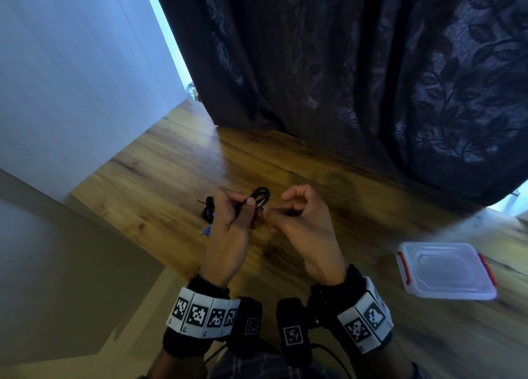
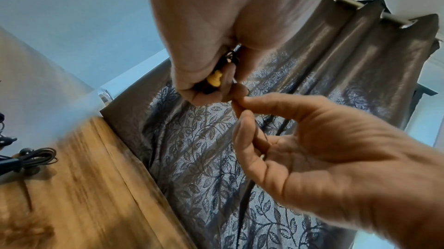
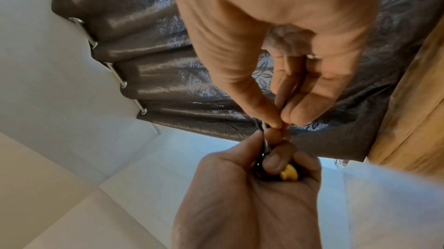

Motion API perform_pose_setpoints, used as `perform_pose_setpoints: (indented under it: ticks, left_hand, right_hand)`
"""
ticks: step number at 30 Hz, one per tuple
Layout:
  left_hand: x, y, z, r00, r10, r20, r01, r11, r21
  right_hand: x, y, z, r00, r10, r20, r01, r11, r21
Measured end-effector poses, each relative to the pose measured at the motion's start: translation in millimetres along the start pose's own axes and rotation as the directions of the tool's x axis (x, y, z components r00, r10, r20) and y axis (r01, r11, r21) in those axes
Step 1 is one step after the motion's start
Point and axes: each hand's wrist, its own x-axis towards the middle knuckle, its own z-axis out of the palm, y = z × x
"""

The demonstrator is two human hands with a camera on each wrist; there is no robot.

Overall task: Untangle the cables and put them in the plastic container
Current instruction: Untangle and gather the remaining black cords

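Above the table (image 1: pixel 160 161), both hands pinch a black cable coil (image 1: pixel 261 195).

Right wrist view: right hand (image 3: pixel 288 47) reaches down from top of frame, thumb and fingertips (image 3: pixel 298 112) pinched together on a thin cable strand. Left hand (image 3: pixel 252 186) below, curled round a black cable bundle (image 3: pixel 260 169) with a yellow piece (image 3: pixel 289 172). Dark leaf-patterned curtain (image 3: pixel 156 74) behind; wooden counter (image 3: pixel 413 112) at right edge.
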Motion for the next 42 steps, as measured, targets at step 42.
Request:
perform_pose_setpoints:
  ticks: [42]
  left_hand:
    - [9,7,-8,0.982,0.125,-0.145,-0.142,0.984,-0.112]
  right_hand:
    - [-16,22,27,0.622,-0.783,-0.012,0.695,0.559,-0.453]
